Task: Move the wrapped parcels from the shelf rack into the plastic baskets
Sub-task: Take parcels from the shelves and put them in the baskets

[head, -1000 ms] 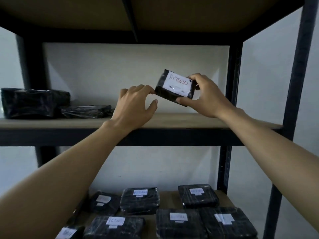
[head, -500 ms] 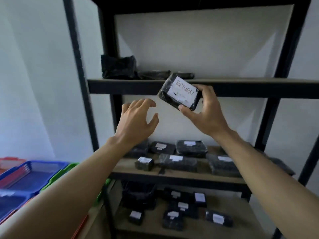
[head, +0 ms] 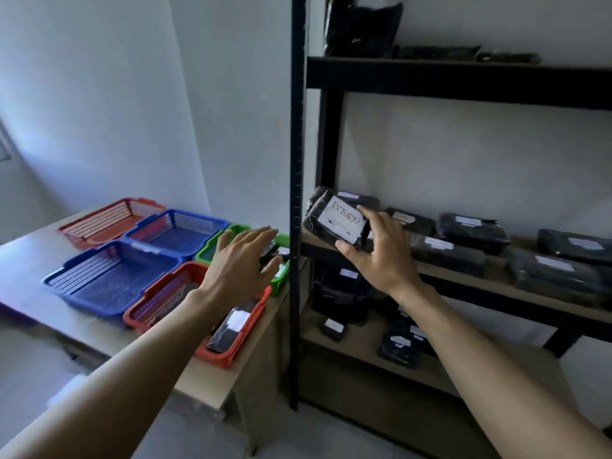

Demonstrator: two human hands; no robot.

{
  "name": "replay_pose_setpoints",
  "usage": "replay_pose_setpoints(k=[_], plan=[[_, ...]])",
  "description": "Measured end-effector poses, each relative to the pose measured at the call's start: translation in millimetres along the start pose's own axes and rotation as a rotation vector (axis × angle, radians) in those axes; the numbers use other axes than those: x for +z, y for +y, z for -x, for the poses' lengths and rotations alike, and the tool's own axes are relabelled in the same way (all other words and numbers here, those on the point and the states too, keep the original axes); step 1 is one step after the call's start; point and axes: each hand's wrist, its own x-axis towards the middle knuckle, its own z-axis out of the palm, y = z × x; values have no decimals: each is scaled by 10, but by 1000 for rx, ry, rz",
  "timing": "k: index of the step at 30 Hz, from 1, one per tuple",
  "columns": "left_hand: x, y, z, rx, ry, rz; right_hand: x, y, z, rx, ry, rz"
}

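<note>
The right hand (head: 374, 256) pinches a small black parcel (head: 334, 223) by its short edges, thumb below and fingers above, level with the rack's middle shelf (head: 463, 270). The left hand (head: 241, 260) hovers spread and empty above the baskets (head: 109, 283). The parcel appears light, firm and film-slick; gripping across opposite edges suits it.

Your right hand (head: 374, 256) grips a black wrapped parcel (head: 326, 223) with a white label reading RETURN, thumb under its lower edge, in front of the middle level of the shelf rack (head: 295, 160). Your left hand (head: 241, 260) is spread, holding nothing, above the near red basket (head: 231, 357) and the green basket (head: 207, 251). Two blue baskets (head: 109, 283) and a far red basket (head: 99, 223) share the table (head: 29, 256). A labelled parcel in the basket (head: 228, 329) lies in the near red one. Other shelf parcels (head: 470, 228) lie on the rack.
</note>
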Motion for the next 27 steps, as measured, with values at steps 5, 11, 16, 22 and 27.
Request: replay_pose_setpoints(k=[5, 11, 16, 22, 27], plan=[[163, -526, 276, -97, -55, -66, 685, -213, 94, 3, -42, 35], [366, -1154, 302, -179, -107, -48, 1507, -382, 108, 76, -204, -53], [532, -1761, 258, -286, -160, -24, 2163, -488, 56, 148, -412, -135], [709, -2445, 242, -406, -226, -29, 2864, -641, 42, 202, -626, -195], [860, -2869, 329, -465, -343, 9, 3279, -913, 124, 233, -797, -130]])
